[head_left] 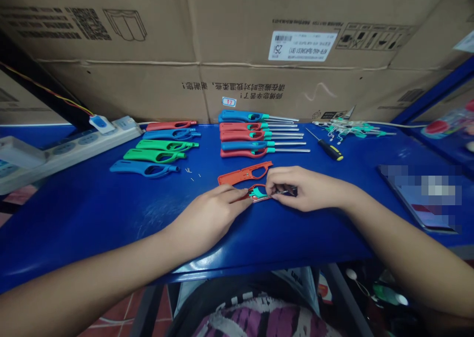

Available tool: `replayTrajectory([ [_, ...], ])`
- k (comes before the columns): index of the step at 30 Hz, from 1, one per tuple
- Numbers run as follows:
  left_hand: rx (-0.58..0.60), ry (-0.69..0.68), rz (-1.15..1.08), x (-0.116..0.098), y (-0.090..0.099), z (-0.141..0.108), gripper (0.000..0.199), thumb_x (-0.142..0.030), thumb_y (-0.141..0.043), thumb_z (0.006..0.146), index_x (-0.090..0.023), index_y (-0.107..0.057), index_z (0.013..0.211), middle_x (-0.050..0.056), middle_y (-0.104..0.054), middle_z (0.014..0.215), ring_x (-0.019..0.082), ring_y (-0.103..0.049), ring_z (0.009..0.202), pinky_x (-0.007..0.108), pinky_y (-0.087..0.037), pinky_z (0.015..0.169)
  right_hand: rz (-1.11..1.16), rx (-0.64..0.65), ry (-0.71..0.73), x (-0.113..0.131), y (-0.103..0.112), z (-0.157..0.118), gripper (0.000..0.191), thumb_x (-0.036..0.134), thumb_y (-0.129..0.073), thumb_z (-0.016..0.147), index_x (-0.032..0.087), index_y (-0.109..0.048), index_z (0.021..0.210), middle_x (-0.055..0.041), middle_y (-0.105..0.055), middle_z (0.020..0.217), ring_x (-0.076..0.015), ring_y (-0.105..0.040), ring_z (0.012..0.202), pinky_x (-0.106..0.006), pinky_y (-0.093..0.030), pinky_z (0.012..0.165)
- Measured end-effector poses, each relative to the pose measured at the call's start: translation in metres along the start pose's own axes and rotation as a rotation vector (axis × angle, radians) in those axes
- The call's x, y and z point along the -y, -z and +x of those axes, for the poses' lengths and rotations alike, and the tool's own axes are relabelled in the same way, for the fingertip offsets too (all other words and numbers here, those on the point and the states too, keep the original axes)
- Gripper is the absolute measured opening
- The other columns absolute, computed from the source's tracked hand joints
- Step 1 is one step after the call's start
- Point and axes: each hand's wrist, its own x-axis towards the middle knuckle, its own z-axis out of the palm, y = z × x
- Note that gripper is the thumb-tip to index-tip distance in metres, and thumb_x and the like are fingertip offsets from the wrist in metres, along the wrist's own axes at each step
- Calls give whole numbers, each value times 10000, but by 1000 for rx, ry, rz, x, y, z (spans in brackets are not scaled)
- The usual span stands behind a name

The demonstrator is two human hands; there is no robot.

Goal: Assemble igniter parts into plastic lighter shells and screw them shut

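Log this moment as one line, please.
left grip: holding red casing half | right grip: at its right end, contents unclear | teal part: inside it | orange casing half: lying beyond

Reading upside down on the white label, right of centre on the far cardboard box: "25" and a code starting "KFR-46G" and ending "(B1)", with a middle too small to make out surely. Running inverted below, in Chinese print: "师傅您辛苦了!请在搬运时对我温柔些,谢谢您!" Showing red figures, apparently "32", on a small blue-edged sticker, far centre. Carrying a QR code far left, handling symbols far right.
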Motion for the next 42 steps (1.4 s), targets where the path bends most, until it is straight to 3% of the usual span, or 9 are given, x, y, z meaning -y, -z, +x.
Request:
replayTrajectory([
  [6,7,-44,61,-4,1,1,339,-93,-495,966,-113,-662,1260,112,-732,1220,275,-683,1112,412,-603,945,25,18,67,4,-1,2,64,168,-604,920,170,-667,933,-45,-635,944,-136,-598,846,-264,-494,780],
  [10,22,-100,154,-8,2,1,333,-79,-466,964,-31,-622,1254,202,-704,1237,308,-685,1105,434,-614,903,-8,-150,79,0,-7,8,149,219,-537,989,170,-672,950,-55,-642,921,-139,-607,829,-272,-494,768],
  [14,25,-9,26,-6,2,1,297,-91,-451,987,-97,-612,1237,151,-722,1179,273,-686,1076,403,-614,873,-143,-315,27,-14,-11,11,149,227,-537,985,204,-669,1049,-70,-632,1001,-174,-618,890,-328,-516,815],
  [19,-1,122,-132,1,1,3,223,-146,-489,1004,-160,-608,1192,98,-727,1076,243,-700,995,384,-601,834,-238,-290,-41,-28,-8,7,173,237,-593,941,231,-658,1101,-79,-584,1114,-206,-611,988,-379,-527,875],
  [26,-34,127,-196,7,0,3,180,-198,-495,1014,-197,-587,1169,62,-722,1075,227,-712,968,373,-583,816,-374,-352,-90,-34,5,2,183,263,-564,946,232,-668,1094,-81,-638,1125,-213,-626,985,-352,-519,825],
  [32,-62,110,-141,6,6,3,168,-214,-501,1007,-197,-598,1143,62,-729,1060,234,-710,966,382,-582,812,-418,-838,-511,-71,48,-23,251,197,-524,834,190,-712,999,-10,-616,663,-167,-551,587,-296,-448,613],
  [35,-71,104,-104,5,7,4,164,-215,-517,994,-196,-606,1130,65,-731,1063,245,-707,968,402,-583,813,-453,-1029,-707,-97,69,-42,312,203,-478,798,175,-701,1013,-35,-615,699,-189,-557,623,-308,-479,646],
  [38,-50,107,-87,5,8,4,150,-216,-527,985,-195,-620,1101,67,-731,1019,240,-707,935,382,-579,783,-627,-966,-931,-122,82,-57,392,242,-446,833,162,-644,1162,-125,-678,1051,-250,-629,883,-362,-513,823],
  [42,-48,107,-113,7,6,4,161,-192,-508,990,-202,-627,1098,59,-725,990,218,-704,920,345,-575,787,-687,-871,-1071,-152,96,-68,435,245,-566,807,162,-636,1229,-197,-614,1247,-389,-534,1215,-499,-450,1001],
])
